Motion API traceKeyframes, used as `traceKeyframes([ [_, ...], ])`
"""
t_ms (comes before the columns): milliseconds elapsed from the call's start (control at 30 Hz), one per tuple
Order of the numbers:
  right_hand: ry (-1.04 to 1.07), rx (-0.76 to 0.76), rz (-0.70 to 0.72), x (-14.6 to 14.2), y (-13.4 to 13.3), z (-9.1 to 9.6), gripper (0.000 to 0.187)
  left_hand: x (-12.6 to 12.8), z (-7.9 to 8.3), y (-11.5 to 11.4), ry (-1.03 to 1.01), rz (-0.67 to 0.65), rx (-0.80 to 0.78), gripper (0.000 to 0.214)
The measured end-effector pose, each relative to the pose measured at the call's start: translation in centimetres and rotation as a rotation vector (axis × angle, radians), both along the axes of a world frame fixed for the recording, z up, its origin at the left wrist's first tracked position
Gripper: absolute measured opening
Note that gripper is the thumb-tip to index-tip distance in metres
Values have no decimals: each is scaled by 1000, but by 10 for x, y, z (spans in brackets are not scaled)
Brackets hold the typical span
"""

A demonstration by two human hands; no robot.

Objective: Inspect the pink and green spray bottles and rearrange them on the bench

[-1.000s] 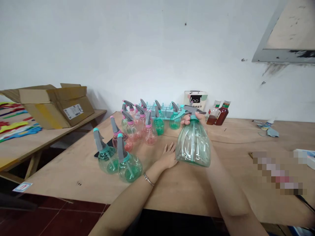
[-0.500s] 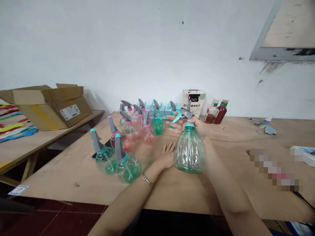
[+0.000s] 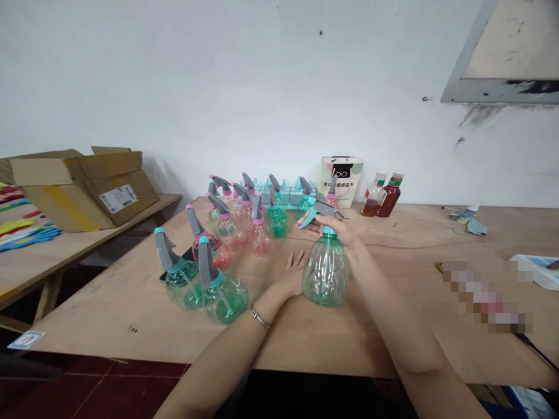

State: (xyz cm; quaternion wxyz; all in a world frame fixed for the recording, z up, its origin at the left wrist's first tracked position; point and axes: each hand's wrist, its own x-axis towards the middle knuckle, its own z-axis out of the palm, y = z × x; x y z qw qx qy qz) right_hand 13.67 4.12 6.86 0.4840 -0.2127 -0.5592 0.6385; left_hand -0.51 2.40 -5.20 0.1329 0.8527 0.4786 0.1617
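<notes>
A clear green spray bottle (image 3: 325, 273) with a grey and turquoise trigger head is upright in front of me. My right hand (image 3: 345, 230) is closed round its neck, just below the head, with the fingertips showing by the trigger. Behind and left of the bottle, my left hand (image 3: 292, 279) lies flat on the table with its fingers stretched out; the bottle hides part of it. To its left, two green spray bottles (image 3: 225, 297) stand near a pink spray bottle (image 3: 209, 247). I cannot tell whether the held bottle's base touches the table.
Several more pink and green spray bottles (image 3: 262, 233) stand farther back, before a light blue rack (image 3: 290, 196). A paper bag (image 3: 327, 174) and two sauce bottles (image 3: 389, 196) are by the wall. An open cardboard box (image 3: 96, 192) sits on the left table.
My right hand's spread fingers have come in round the bottle's neck and trigger. The held bottle appears slightly farther left; my left hand has stayed flat on the table.
</notes>
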Motion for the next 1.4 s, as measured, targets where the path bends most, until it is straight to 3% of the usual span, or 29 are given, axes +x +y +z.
traceKeyframes([
  [133,-15,27,-4,17,13,-13,31,-1,5,1,153,-95,-90,61],
  [300,-72,5,-199,32,26,-19,25,-1,2,2,198,-69,-85,59],
  [533,-96,94,108,39,9,-16,34,1,0,1,168,-33,-60,61],
  [667,-232,196,317,41,13,-23,33,0,-2,2,167,-40,-38,61],
  [733,-252,236,355,42,17,-27,31,0,-2,2,168,-40,-36,61],
  [933,-86,166,119,44,19,-30,38,1,1,0,185,-29,-50,62],
  [1067,-91,181,168,51,20,-28,31,1,2,-1,191,-32,-57,63],
  [1167,-227,236,261,50,22,-28,25,1,3,-1,208,-33,-56,62],
  [1267,-287,227,201,42,21,-26,22,1,5,-2,223,-38,-67,63],
  [1400,-161,175,88,34,21,-24,27,1,6,-1,235,-35,-84,61],
])
